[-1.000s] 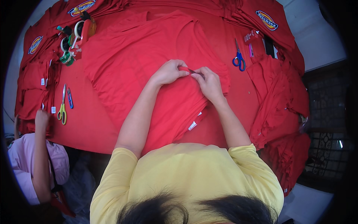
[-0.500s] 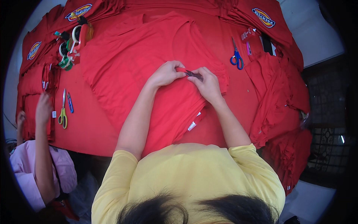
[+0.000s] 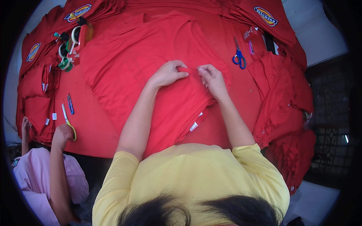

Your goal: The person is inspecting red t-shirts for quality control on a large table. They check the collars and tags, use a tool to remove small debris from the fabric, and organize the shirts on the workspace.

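two hands, left hand (image 3: 167,74) and right hand (image 3: 212,78), are pinching a soft, limp red shirt (image 3: 151,75) fold, fingers clamped on it, as we are working.

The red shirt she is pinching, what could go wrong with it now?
Both hands, left hand and right hand, pinch a small fold of the red shirt. If one grip slips, the fold could fall out or go crooked. The shirt's lower part hangs over the table edge by the white label, so it might slide toward her. The blue scissors lie close to her right hand; a careless reach could bump them.
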`<move>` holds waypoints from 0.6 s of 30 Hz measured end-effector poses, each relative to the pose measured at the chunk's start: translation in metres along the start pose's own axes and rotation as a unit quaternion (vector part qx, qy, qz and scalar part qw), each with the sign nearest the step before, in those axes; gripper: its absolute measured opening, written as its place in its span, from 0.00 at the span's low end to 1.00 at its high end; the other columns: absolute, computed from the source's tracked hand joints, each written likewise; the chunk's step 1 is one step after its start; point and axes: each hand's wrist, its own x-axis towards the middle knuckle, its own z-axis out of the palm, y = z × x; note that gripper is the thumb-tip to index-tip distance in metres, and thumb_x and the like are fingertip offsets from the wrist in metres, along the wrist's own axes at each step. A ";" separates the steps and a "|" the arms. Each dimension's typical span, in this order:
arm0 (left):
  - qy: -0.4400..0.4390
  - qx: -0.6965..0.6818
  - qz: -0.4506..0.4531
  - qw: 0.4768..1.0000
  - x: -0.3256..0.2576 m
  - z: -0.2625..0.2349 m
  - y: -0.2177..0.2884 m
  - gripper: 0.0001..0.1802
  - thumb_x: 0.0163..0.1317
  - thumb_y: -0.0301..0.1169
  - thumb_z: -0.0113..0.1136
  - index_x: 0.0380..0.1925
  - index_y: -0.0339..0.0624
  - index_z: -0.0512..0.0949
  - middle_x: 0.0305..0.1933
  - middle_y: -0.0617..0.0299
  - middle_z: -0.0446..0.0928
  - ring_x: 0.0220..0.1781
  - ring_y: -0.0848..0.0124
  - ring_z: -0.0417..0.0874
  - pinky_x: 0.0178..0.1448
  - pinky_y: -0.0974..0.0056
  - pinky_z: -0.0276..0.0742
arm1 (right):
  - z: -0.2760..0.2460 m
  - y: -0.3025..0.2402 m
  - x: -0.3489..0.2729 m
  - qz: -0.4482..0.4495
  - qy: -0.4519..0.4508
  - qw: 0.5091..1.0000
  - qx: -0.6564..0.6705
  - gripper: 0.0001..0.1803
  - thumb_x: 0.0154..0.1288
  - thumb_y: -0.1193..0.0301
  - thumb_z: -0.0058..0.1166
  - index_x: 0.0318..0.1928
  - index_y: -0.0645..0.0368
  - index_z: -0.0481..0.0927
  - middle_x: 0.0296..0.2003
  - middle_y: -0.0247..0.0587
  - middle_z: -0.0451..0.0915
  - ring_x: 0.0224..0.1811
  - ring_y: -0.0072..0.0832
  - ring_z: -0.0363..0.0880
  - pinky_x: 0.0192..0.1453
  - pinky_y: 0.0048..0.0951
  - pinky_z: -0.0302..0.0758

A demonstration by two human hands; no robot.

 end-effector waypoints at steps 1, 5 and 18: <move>0.023 0.008 0.021 0.999 0.000 0.003 -0.001 0.13 0.60 0.32 0.63 0.44 0.40 0.80 0.31 0.67 0.74 0.27 0.80 0.70 0.32 0.73 0.67 | -0.006 -0.001 -0.002 -0.022 0.027 0.998 0.061 0.13 0.70 0.65 0.53 0.44 0.62 0.76 0.31 0.36 0.79 0.25 0.18 0.74 0.29 0.21 0.69; 0.190 -0.189 0.149 0.952 0.000 0.012 -0.013 0.12 0.65 0.27 0.56 0.48 0.39 0.80 0.44 0.60 0.76 0.30 0.77 0.76 0.37 0.71 0.73 | -0.055 -0.006 0.000 -0.094 0.139 0.980 0.109 0.16 0.71 0.62 0.51 0.50 0.61 0.71 0.31 0.33 0.78 0.23 0.14 0.70 0.26 0.15 0.67; 0.319 0.405 0.078 0.853 -0.003 0.009 -0.033 0.25 0.62 0.36 0.57 0.59 0.40 0.74 0.67 0.55 0.67 0.71 0.56 0.61 0.72 0.50 0.54 | -0.117 0.027 0.043 -0.078 0.159 0.968 -0.179 0.27 0.57 0.69 0.57 0.58 0.63 0.72 0.46 0.54 0.77 0.49 0.39 0.78 0.55 0.36 0.73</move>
